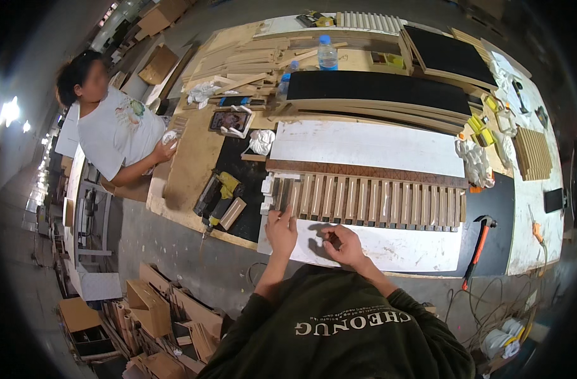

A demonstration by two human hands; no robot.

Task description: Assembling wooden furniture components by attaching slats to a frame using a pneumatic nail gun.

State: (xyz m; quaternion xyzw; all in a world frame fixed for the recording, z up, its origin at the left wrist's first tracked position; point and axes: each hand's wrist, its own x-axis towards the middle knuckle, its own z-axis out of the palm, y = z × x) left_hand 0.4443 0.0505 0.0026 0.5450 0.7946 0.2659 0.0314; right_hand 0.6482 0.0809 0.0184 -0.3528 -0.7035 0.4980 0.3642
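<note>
A row of narrow wooden slats (pixel 358 196) stands in a slotted jig in front of me, most with a pale glue-like line along the top. Along their far ends runs a brown wooden strip (pixel 370 177). My left hand (pixel 282 232) is at the near ends of the leftmost slats, its index finger stretched out against one dark slat (pixel 293 197). Over the white board (pixel 396 247) nearer me, my right hand (pixel 345 245) is curled with thumb and fingers together. Whatever it may hold is too small to make out.
Left of the jig lies a yellow-and-black power tool (pixel 222 192); right of it, a hammer (pixel 479 249) with a red handle. Black-topped boards (pixel 377 91) are stacked behind. A phone (pixel 230 121) stands nearby. Another person (pixel 124 120) works at the left table edge.
</note>
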